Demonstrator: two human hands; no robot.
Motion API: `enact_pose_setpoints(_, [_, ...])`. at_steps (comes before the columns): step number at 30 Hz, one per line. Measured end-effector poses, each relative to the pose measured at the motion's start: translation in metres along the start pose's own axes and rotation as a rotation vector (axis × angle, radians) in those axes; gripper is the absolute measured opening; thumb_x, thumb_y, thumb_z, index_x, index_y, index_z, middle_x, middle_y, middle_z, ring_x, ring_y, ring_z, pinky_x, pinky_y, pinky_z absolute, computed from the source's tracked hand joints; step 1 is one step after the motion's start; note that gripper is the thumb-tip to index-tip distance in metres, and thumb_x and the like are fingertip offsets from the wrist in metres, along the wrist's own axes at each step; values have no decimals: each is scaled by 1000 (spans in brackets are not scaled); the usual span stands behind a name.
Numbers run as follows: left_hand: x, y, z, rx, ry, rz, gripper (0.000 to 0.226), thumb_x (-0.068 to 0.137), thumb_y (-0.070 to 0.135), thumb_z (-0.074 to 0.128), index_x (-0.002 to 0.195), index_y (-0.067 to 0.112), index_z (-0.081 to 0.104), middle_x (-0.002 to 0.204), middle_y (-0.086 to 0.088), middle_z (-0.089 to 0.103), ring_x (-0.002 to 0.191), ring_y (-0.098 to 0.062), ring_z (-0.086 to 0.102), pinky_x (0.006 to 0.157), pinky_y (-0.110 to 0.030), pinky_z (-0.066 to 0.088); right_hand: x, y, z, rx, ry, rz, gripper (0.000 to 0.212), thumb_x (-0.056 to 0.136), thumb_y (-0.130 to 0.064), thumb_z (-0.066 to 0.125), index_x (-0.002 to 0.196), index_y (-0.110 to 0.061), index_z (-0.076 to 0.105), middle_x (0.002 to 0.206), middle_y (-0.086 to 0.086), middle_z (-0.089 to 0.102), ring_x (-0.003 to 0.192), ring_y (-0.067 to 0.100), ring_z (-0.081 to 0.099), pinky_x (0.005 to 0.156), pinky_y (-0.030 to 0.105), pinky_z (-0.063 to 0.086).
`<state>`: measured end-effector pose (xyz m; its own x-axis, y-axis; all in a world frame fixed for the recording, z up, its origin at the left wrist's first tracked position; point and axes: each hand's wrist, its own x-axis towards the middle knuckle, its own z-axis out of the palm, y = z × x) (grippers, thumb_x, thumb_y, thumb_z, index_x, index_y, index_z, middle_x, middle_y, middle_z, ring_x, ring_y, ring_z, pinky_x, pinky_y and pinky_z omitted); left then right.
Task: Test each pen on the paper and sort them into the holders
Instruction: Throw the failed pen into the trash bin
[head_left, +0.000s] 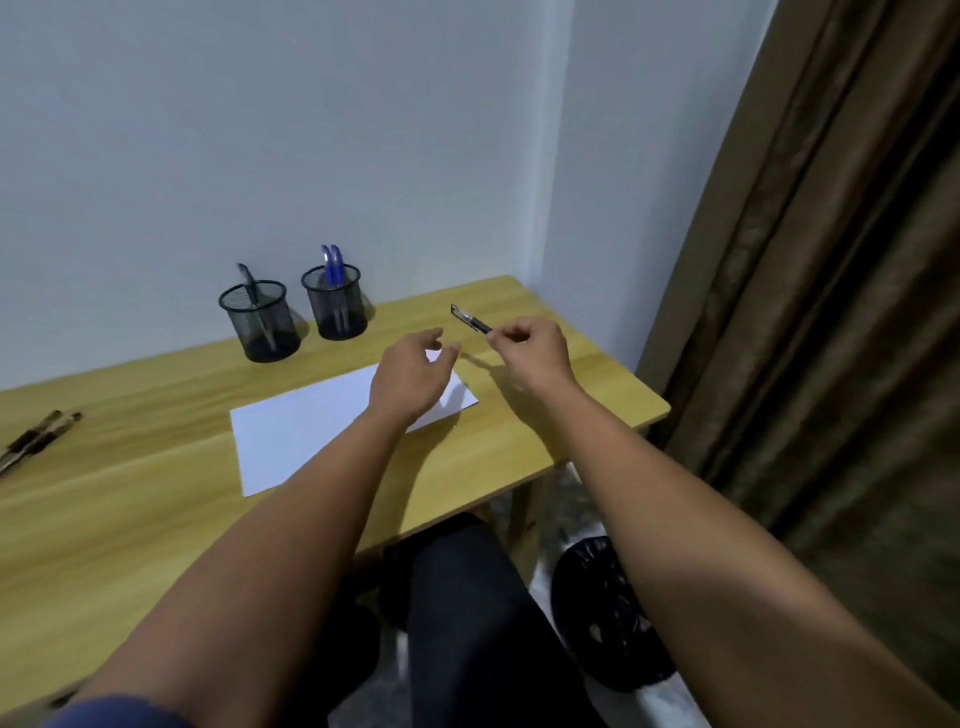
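My right hand (535, 358) pinches a black pen (470, 318) by one end, holding it in the air above the far right part of the table. My left hand (410, 374) hovers over the far corner of the white paper (311, 421), fingers loosely curled and holding nothing. Two black mesh holders stand by the wall: the left holder (260, 322) has one dark pen in it, the right holder (335, 302) has two blue pens (331, 265). Some dark pens (39, 436) lie at the table's left edge.
The wooden table (130, 499) meets a white wall behind and ends near a brown curtain (831, 312) on the right. Under the table's right edge are my dark-trousered legs (467, 623) and a black bag (602, 613) on the floor.
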<state>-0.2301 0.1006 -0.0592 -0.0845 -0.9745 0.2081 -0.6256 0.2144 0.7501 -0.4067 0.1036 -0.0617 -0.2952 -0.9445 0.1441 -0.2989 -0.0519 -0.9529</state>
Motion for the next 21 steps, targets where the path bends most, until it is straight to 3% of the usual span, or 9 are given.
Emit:
enact_pose_setpoints(3, [6,16,43,239,-111,151,56,98,54,52,142,20,58,143,-2,59,128,-27,56,102,-44,49,11,18,-50,-48,240,-18,11,96,-19,75,86,-22,75,77,-11,71,72,2,64,63,12,47])
enact_pose_setpoints(5, [8,29,69,339,-194,260,57,98,55,51,140,18,58,146,-5,56,133,-32,51,103,-48,48,17,37,-87,-39,404,14,12,94,-18,74,82,-20,75,74,-5,70,69,11,64,65,23,49])
enact_pose_setpoints(7, [9,40,92,416,-260,358,63,95,61,45,138,17,59,147,-8,55,136,-35,47,105,-50,46,15,58,-123,-33,526,78,10,90,-19,72,83,-15,77,77,3,71,72,16,63,68,26,48])
enact_pose_setpoints(10, [2,49,125,522,-339,401,72,94,70,33,144,21,51,160,-8,38,148,-35,32,117,-55,31,-4,96,-166,-73,647,187,16,89,-11,66,91,-6,81,83,8,71,79,16,62,68,22,47])
enact_pose_setpoints(14, [-3,44,151,639,-390,354,88,91,81,15,159,27,27,170,-4,15,156,-33,11,121,-61,9,-50,168,-191,-140,635,398,15,90,-11,69,95,-10,82,88,8,77,87,22,70,83,35,57])
enact_pose_setpoints(17, [-2,39,156,657,-382,364,90,89,83,11,160,29,23,170,-3,12,156,-31,8,122,-61,6,-90,225,-187,-161,556,576,13,95,-12,64,88,-11,76,83,13,72,79,32,67,71,39,53])
enact_pose_setpoints(19, [-3,39,156,656,-373,371,89,90,82,11,160,29,22,170,-3,12,157,-31,7,123,-60,5,-113,254,-180,-185,516,643,17,98,-9,60,86,-6,73,83,18,69,80,34,63,71,35,43])
enact_pose_setpoints(21, [-4,39,156,653,-358,373,87,91,81,12,160,29,22,170,-3,12,157,-30,7,123,-60,4,-123,277,-173,-207,490,697,19,99,-9,60,96,0,77,94,26,73,90,42,69,75,35,46])
